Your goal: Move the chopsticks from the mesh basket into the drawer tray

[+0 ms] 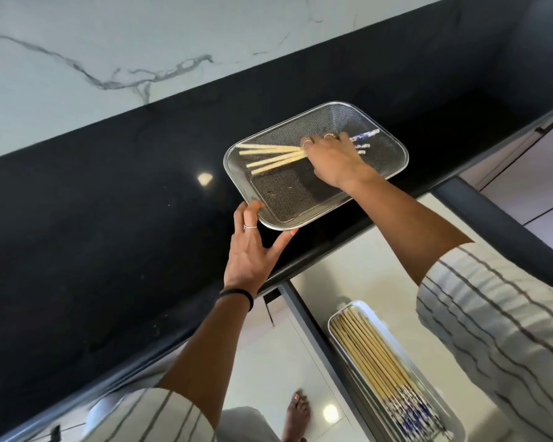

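A rectangular steel mesh basket (393, 145) sits on the black countertop near its front edge. Several pale chopsticks (270, 157) with blue-patterned ends lie fanned across it. My right hand (331, 157) lies over their middle, fingers curled down onto them; the grasp itself is hidden under the hand. My left hand (253, 250) touches the basket's near-left corner, with fingers at the rim and the thumb along the front edge. Below, in the open drawer, a white tray (342, 317) holds several chopsticks (374, 355) lying side by side.
The glossy black countertop (109, 218) extends left, backed by a white marble wall (109, 52). The open drawer's dark front rail (508, 224) runs past my right forearm. A bare foot (297, 416) stands on the pale floor below.
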`<state>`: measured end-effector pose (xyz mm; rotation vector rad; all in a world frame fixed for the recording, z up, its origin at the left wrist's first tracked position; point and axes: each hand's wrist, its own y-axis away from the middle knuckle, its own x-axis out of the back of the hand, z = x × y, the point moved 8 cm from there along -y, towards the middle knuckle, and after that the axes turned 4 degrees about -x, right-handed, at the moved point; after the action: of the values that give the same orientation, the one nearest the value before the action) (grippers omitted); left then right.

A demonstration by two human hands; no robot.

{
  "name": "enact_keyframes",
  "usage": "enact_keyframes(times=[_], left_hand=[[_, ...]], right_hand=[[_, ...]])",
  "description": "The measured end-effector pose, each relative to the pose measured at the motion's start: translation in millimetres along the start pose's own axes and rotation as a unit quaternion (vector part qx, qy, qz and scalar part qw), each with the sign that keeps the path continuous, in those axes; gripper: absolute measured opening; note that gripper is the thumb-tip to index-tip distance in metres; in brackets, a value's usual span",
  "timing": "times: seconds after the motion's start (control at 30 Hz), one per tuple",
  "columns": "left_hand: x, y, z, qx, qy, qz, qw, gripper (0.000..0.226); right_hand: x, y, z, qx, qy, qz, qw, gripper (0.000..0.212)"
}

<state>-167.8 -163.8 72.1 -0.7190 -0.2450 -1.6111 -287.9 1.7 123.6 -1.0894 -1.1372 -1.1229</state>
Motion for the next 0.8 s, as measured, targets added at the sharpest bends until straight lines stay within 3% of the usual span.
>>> enact_keyframes(times=[0.23, 0.4, 0.5, 0.63, 0.8], left_hand=[[1, 0, -1, 0.004, -0.007, 0.006, 1.0, 0.064], [0, -1, -5, -0.001, -0.003, 0.01, 1.0, 0.065], [0, -1, -8, 0.001, 0.007, 0.013, 1.0, 0.065], [0, -2, -8, -0.004, 0.005, 0.021, 1.0, 0.064], [0, -1, -8, -0.004, 0.005, 0.028, 1.0, 0.062]], right_hand=[[60, 50, 11, 0.007, -0.051, 0.098, 0.994, 0.048], [76, 129, 37, -0.052, -0.114, 0.13, 0.984, 0.026], [52, 183, 53, -0.107, -0.191, 0.073, 0.973, 0.015], [13, 253, 56, -0.138, -0.278, -0.013, 0.95, 0.021], [-72, 324, 43, -0.212, -0.382, -0.235, 0.868, 0.019]])
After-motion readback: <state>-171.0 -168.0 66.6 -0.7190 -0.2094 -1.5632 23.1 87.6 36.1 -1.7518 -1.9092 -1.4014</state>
